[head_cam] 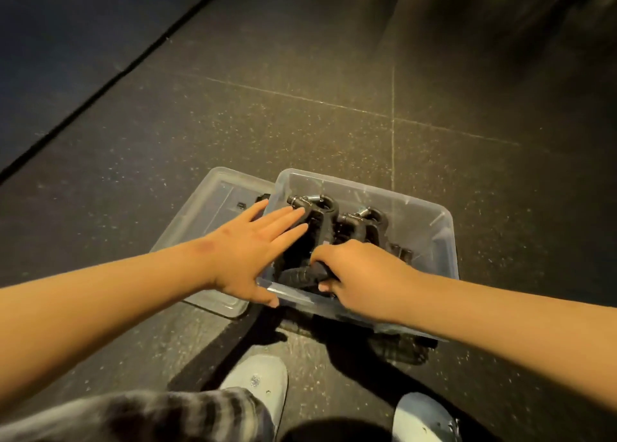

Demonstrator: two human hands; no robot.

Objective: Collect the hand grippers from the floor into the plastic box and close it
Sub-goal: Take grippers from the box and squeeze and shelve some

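With the left hand (253,241) spread flat on the hand grippers (320,214) piled in the plastic box (434,214) and the right hand (360,274) curled round one foam handle (297,274) at the near wall, a handle left proud could stop the lid (213,201) alongside from seating.

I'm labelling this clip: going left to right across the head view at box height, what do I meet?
clear lid → left hand → upright hand gripper → right hand, which grips a second hand gripper by its handle → right wall of the plastic box
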